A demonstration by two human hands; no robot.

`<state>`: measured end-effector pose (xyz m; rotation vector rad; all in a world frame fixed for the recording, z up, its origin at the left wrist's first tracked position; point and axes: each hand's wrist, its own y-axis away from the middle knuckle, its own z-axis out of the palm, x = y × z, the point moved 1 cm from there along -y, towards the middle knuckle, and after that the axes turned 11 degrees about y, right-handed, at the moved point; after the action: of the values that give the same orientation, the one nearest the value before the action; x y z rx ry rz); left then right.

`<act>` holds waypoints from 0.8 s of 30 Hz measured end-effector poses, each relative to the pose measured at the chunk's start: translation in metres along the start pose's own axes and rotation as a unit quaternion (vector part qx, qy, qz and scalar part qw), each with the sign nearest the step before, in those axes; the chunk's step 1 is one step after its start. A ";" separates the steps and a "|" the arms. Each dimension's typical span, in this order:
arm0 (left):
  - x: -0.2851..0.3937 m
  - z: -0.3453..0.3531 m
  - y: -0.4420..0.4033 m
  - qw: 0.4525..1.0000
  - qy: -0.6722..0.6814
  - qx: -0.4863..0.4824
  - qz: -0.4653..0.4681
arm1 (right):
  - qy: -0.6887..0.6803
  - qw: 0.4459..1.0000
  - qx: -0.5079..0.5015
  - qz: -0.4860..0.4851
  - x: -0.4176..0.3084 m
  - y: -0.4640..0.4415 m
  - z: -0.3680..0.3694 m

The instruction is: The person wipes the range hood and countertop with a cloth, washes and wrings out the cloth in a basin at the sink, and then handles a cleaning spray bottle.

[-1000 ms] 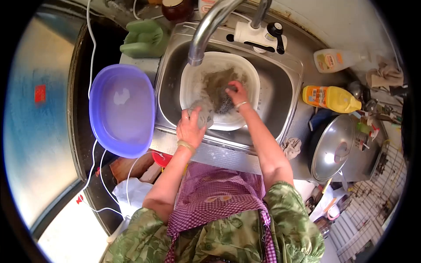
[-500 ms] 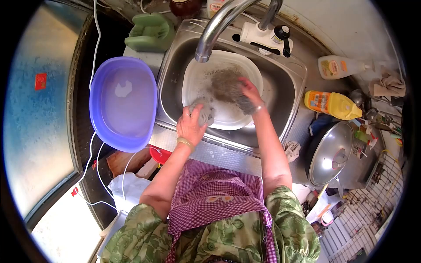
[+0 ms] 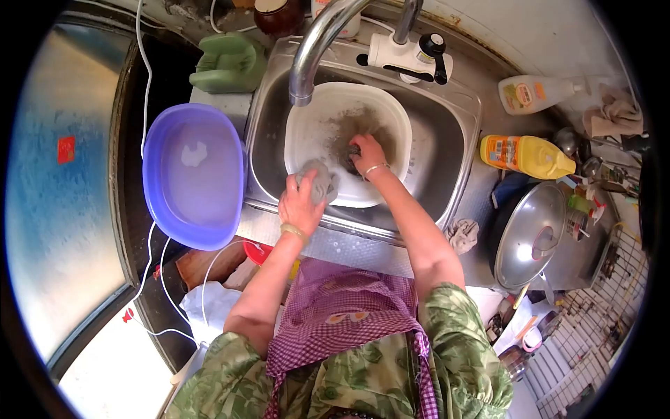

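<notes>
A white basin (image 3: 296, 133) stands in the metal sink (image 3: 440, 150), its inside smeared with dark grey dirt (image 3: 366, 124). At the basin's near left rim, my left hand (image 3: 301, 207) is closed round a bunched light grey cloth (image 3: 321, 181). My right hand (image 3: 369, 155) is down inside the basin with curled fingers, gripping a dark grey wad (image 3: 353, 152) that is mostly covered by the fingers. Whether the wad is a cloth or a scrubber I cannot tell. Above the basin's far left side hangs the curved faucet spout (image 3: 302, 87).
Left of the sink is a purple tub (image 3: 157, 174) with cloudy liquid. A green plastic holder (image 3: 227, 66) sits behind it. On the right counter are a white bottle (image 3: 534, 94), a yellow bottle (image 3: 527, 155), a crumpled rag (image 3: 462, 236) and a lidded pan (image 3: 530, 234).
My right hand has moved left and slightly down, from the basin's right side to its middle, with its fingers now curled. The left hand stays at the rim with the cloth. The view has shifted slightly.
</notes>
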<state>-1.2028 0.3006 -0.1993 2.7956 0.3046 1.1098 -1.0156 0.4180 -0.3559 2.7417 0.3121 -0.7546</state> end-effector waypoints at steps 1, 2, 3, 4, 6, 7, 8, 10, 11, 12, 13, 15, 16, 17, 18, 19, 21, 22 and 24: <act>0.000 0.000 0.000 1.000 0.000 0.009 0.010 | -0.066 0.997 0.002 0.040 -0.018 0.003 -0.028; -0.001 -0.001 0.002 1.000 0.000 0.017 0.019 | -0.132 0.988 0.001 0.082 -0.031 0.008 -0.046; -0.001 -0.002 0.003 0.999 -0.001 0.026 0.029 | -0.256 0.960 0.006 0.111 -0.026 0.013 -0.052; 0.000 -0.003 0.003 0.999 -0.003 0.023 0.025 | -0.377 0.914 -0.027 0.148 -0.013 0.015 -0.056; 0.002 -0.004 0.000 1.000 -0.009 0.015 0.020 | -0.595 0.770 -0.088 0.214 0.014 0.016 -0.061; 0.002 -0.004 0.000 1.000 -0.007 0.014 0.018 | -0.636 0.744 -0.100 0.178 0.013 0.016 -0.070; 0.001 -0.002 0.000 1.000 -0.007 0.013 0.015 | -0.675 0.715 -0.112 0.142 0.012 0.017 -0.079; 0.001 -0.002 0.000 1.000 -0.006 0.013 0.013 | -0.735 0.656 -0.118 0.122 0.000 0.023 -0.102; 0.003 -0.003 0.001 1.000 -0.006 0.012 0.013 | -0.757 0.628 -0.112 0.141 -0.021 0.029 -0.124; 0.004 -0.003 0.001 1.000 -0.005 0.012 0.013 | -0.778 0.598 -0.105 0.159 -0.033 0.032 -0.135; 0.004 -0.003 0.001 1.000 -0.002 0.010 0.007 | -0.549 0.824 -0.090 0.109 -0.028 0.024 -0.120; 0.002 -0.001 0.001 1.000 0.003 0.006 -0.002 | 0.055 0.998 -0.031 -0.015 -0.007 0.005 -0.072; 0.001 -0.001 0.005 1.000 -0.002 0.009 0.003 | 0.018 1.000 0.011 0.005 -0.007 0.013 -0.062; 0.000 -0.001 0.004 1.000 -0.005 0.014 0.013 | -0.016 0.998 0.060 0.023 -0.011 0.019 -0.058; -0.002 0.002 0.000 0.999 -0.007 0.024 0.019 | -0.048 0.993 0.105 0.034 -0.010 0.016 -0.056; 0.000 0.001 0.001 1.000 -0.006 0.011 0.004 | 0.000 0.996 0.085 0.017 -0.015 0.018 -0.059; 0.003 -0.002 0.005 1.000 -0.008 0.010 0.010 | 0.091 0.995 0.043 -0.015 -0.029 0.023 -0.077; 0.005 -0.003 0.001 1.000 -0.008 0.010 0.021 | 0.045 0.997 0.066 0.006 -0.030 0.029 -0.084; 0.002 0.002 -0.005 0.999 -0.003 0.025 0.036 | -0.041 0.992 0.114 0.028 -0.034 0.034 -0.100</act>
<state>-1.2010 0.3054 -0.2001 2.8748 0.2361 1.1236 -0.9888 0.4142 -0.2487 2.9062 0.1393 -0.9379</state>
